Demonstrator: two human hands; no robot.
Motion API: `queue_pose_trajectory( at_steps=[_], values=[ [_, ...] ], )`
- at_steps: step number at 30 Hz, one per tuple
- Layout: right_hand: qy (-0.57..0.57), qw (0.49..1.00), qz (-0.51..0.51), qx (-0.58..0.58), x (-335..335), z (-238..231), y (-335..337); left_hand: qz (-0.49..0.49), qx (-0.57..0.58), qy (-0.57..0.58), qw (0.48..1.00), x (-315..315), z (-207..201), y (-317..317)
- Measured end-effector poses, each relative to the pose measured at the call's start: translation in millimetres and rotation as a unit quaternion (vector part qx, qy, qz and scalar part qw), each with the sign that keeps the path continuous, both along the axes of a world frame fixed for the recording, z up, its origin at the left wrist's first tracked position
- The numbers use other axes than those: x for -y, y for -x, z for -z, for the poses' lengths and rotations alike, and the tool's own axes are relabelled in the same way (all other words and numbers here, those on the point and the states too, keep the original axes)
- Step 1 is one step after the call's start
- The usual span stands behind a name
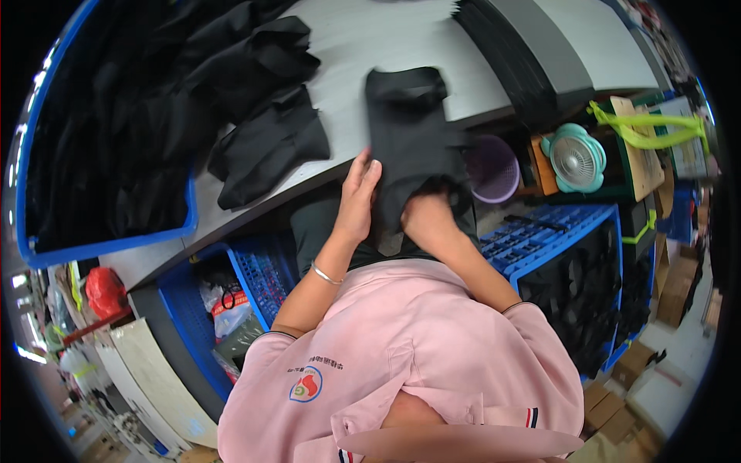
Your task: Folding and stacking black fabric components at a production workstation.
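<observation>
A black fabric piece (409,127), folded over at its far end and slightly blurred, hangs over the table's front edge in front of me. My left hand (357,202) is along its left edge, thumb up, with the fingers partly hidden, and it appears to grip that edge. At the near end, my right hand (431,222) is closed on the cloth; its fingertips disappear into the dark folds. To the left on the table lie more black fabric pieces (270,143), apart from my hands.
A blue-rimmed bin (108,251) heaped with black cloth stands at left. Stacked black strips (505,58) lie at the far right. Right of my knees are a purple basket (494,170), a small teal fan (575,158) and a blue crate (567,231). Another blue crate (189,309) sits lower left.
</observation>
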State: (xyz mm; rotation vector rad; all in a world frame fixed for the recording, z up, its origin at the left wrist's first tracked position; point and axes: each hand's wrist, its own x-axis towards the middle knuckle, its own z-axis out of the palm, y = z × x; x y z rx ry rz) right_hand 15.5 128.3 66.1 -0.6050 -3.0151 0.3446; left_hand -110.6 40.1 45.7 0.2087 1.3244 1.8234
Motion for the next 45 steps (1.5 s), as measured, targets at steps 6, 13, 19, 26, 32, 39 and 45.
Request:
queue_pose_trajectory(
  at_steps=[6, 13, 19, 26, 32, 39, 45],
  values=[
    [0.255, 0.87, 0.195, -0.374, -11, -69, -54, 0.03, -0.065, -0.014, 0.997, -4, -24, -6],
    [0.704, 0.556, 0.247, -0.366, -65, -34, -106, 0.204, 0.025, -0.052, 0.977, -5, -32, -35],
    [0.675, 0.487, 0.343, -0.434, -57, -3, -168, 0.305, 0.171, -0.044, 0.936, -21, -13, -64],
    [0.362, 0.595, 0.544, -0.469, -55, -7, -426, 0.32, 0.012, -0.052, 0.946, -1, -19, -71],
    [-0.076, 0.589, 0.8, 0.082, -28, 16, -550, 0.289, 0.014, 0.025, 0.957, 34, 6, -63],
    [0.137, 0.656, 0.707, 0.227, -6, 262, -518, 0.28, -0.067, 0.077, 0.954, 33, -2, -69],
    [0.33, 0.694, 0.631, 0.107, -56, 222, -573, 0.008, -0.259, 0.044, 0.965, 49, -1, -31]
  ],
)
